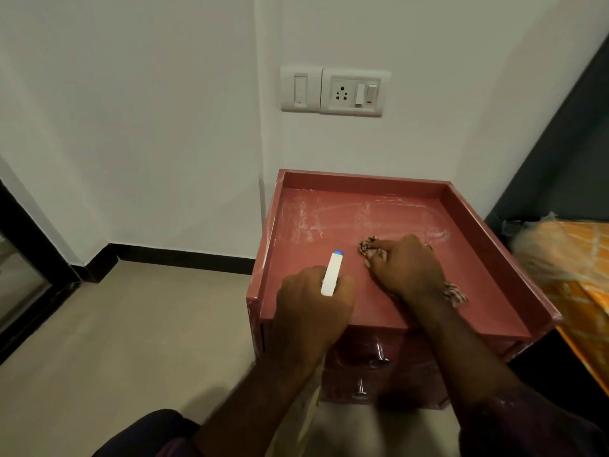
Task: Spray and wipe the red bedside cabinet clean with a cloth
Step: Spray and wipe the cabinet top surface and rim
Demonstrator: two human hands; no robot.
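Note:
The red bedside cabinet stands against the white wall, its recessed top streaked with whitish smears toward the back. My left hand grips a white spray bottle with a blue nozzle tip, held over the front left of the top and pointing toward the back. My right hand presses a patterned brown-and-white cloth onto the top near its middle right; most of the cloth is hidden under the hand, with one end sticking out behind the wrist.
Two drawers with metal handles face me below the top. A bed with an orange cover sits close on the right. A switch and socket plate is on the wall above. Tiled floor lies to the left.

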